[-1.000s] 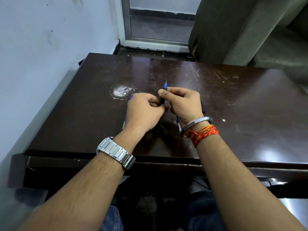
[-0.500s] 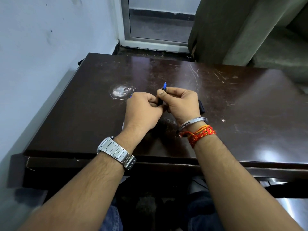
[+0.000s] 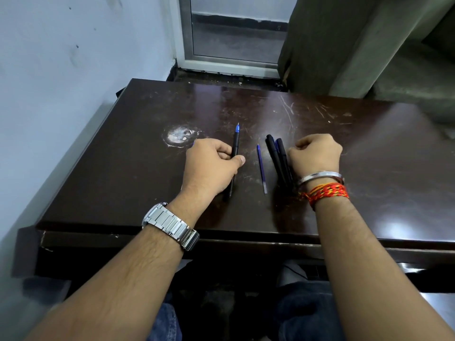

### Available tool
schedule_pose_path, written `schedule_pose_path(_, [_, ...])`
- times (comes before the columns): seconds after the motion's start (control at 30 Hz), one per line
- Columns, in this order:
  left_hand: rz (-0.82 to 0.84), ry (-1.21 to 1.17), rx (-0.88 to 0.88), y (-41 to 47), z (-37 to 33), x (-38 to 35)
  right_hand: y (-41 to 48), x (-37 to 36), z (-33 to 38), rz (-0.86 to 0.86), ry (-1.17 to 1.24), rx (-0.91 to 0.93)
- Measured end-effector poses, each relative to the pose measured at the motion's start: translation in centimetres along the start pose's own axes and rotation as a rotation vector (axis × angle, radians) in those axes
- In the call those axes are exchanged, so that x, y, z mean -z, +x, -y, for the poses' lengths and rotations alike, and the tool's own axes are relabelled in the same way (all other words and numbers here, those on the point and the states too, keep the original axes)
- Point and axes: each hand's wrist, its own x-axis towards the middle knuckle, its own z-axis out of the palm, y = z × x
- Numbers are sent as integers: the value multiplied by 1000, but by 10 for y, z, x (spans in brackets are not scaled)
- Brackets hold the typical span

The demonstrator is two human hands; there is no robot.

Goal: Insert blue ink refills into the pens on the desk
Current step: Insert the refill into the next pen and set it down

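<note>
A black pen [image 3: 235, 146] with a blue tip pointing away lies along the dark desk [image 3: 128, 168], and my left hand [image 3: 211, 166] grips its middle between thumb and fingers. A loose blue refill [image 3: 261, 166] lies to its right. A small bundle of black pens [image 3: 277, 156] lies further right. My right hand [image 3: 316, 153] rests beside that bundle as a closed fist, touching it, with nothing visible inside. A blue tip of another refill [image 3: 193, 143] peeks out from behind my left hand.
A white worn patch [image 3: 178, 136] marks the desk just left of my left hand. A pale wall runs along the desk's left side, and a window frame [image 3: 231, 62] and a curtain [image 3: 320, 45] stand behind the far edge.
My hands have come apart. The right hand let go of the pen and moved right to the pen bundle. The left hand now holds the pen alone, low on the desk.
</note>
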Motion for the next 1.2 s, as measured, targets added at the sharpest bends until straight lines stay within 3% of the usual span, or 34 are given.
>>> schedule_pose_path(0.33, [33,-1,2,1,4,-2,0,-1,-2,116,-84,-47])
schedule_pose_path(0.57, [55,20,-20,2,5,-1,-1,0,-4,93,-85,-33])
schedule_pose_path(0.7, [57,28,-26,2,5,-4,-9,-4,12,-3,159,32])
schedule_pose_path(0.83, [48,72,-37,2,5,-8,-25,-17,31,86,472,33])
schedule_pose_path(1.0, [67,105,-67,1,3,-7,-32,-29,37,89,520,105])
schedule_pose_path(1.2, [86,115,-113,-1,2,-6,-31,-32,37,139,658,47])
